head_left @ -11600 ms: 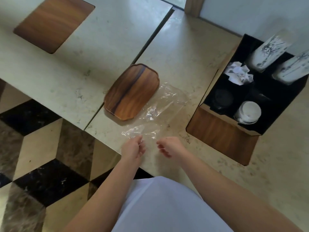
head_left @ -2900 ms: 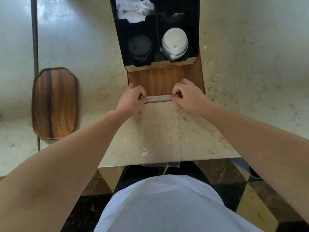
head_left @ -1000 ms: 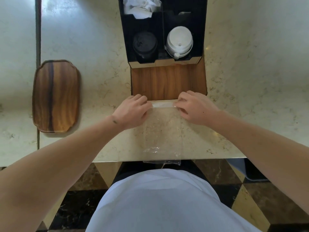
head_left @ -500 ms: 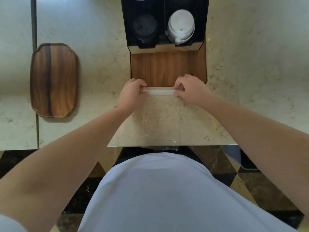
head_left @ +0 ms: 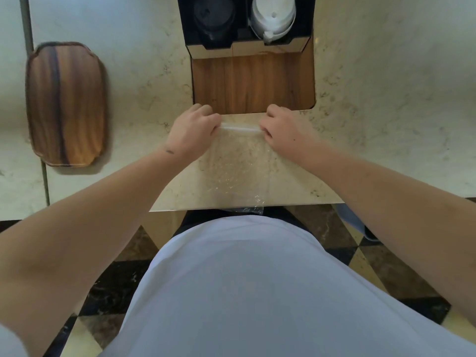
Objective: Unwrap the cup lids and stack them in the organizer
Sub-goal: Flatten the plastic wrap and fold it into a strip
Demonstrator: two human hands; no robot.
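A clear plastic wrapper [head_left: 239, 171] lies flat on the marble counter, its near end hanging over the counter's front edge. Its far end is rolled into a thin band. My left hand [head_left: 192, 131] pinches the band's left end and my right hand [head_left: 279, 131] pinches its right end. Just beyond my hands stands the wood-fronted organizer [head_left: 253, 83]. A stack of black lids [head_left: 213, 18] sits in its left front compartment and a stack of white lids [head_left: 274, 18] in its right one.
A wooden tray [head_left: 65, 104] lies on the counter to the left, beside a dark seam [head_left: 34, 94] between two counter slabs. The counter's front edge [head_left: 296, 203] runs just under my forearms, with a patterned floor below.
Over the last second the rolled band of the wrapper has shifted slightly toward me, and both hands have kept their pinch on its ends. Earlier the wrapper lay loose beside the tray.
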